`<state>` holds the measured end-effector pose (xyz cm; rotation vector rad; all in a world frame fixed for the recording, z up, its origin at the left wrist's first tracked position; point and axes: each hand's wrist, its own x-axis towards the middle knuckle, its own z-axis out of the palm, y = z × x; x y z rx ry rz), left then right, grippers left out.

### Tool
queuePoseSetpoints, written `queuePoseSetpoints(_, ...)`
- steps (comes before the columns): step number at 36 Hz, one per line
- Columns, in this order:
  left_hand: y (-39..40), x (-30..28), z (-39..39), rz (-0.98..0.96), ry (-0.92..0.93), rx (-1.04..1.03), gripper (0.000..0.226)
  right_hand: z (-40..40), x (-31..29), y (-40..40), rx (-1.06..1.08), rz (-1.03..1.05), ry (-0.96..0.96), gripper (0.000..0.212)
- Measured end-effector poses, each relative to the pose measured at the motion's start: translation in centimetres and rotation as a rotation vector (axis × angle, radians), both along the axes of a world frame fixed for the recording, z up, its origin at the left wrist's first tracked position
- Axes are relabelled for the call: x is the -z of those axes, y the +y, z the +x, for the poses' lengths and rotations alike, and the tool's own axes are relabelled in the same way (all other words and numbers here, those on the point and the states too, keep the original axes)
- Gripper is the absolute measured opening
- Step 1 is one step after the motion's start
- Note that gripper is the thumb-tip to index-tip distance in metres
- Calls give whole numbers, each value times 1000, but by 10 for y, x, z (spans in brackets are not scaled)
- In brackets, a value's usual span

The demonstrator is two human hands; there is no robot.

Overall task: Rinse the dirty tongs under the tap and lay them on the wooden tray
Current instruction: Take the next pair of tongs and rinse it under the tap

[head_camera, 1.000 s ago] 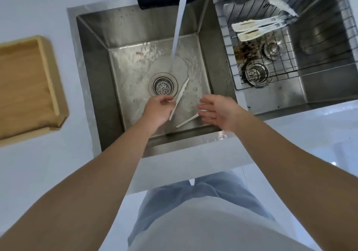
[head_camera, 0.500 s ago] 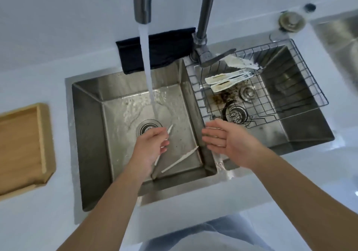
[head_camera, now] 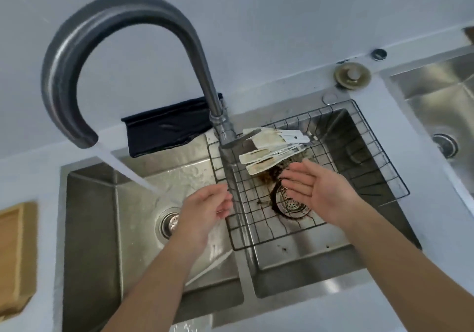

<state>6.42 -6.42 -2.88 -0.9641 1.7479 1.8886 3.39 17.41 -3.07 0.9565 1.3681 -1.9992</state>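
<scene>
One pair of white tongs [head_camera: 213, 263] lies on the floor of the left sink [head_camera: 89, 216], partly under my left forearm. My left hand [head_camera: 205, 211] hovers above that sink near the divider, fingers loosely curled and holding nothing. My right hand [head_camera: 320, 193] is open, palm up, over the wire basket [head_camera: 251, 203] in the middle sink. Several dirty white tongs [head_camera: 269, 152] with brown stains are stacked at the basket's back, just beyond my right fingertips. Water [head_camera: 128, 172] runs from the curved tap [head_camera: 77, 62] into the left sink. The wooden tray [head_camera: 18, 254] sits at the far left edge.
A dark cloth [head_camera: 166, 131] hangs over the back rim of the left sink. Brown grime surrounds the middle sink's drain [head_camera: 289, 203]. Another steel sink [head_camera: 441, 116] lies at the right, with a round plug [head_camera: 352, 75] on the counter behind.
My left hand has let go of the tongs, which stay on the sink floor. Both hands have moved right toward the basket, and my view has tilted up to take in the tap.
</scene>
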Motion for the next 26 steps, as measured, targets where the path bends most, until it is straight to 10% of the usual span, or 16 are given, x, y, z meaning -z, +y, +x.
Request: queuePoseSetpoints(26, 99, 5, -90, -47, -67, -128, 13, -102, 76, 75, -1, 405, -24, 22)
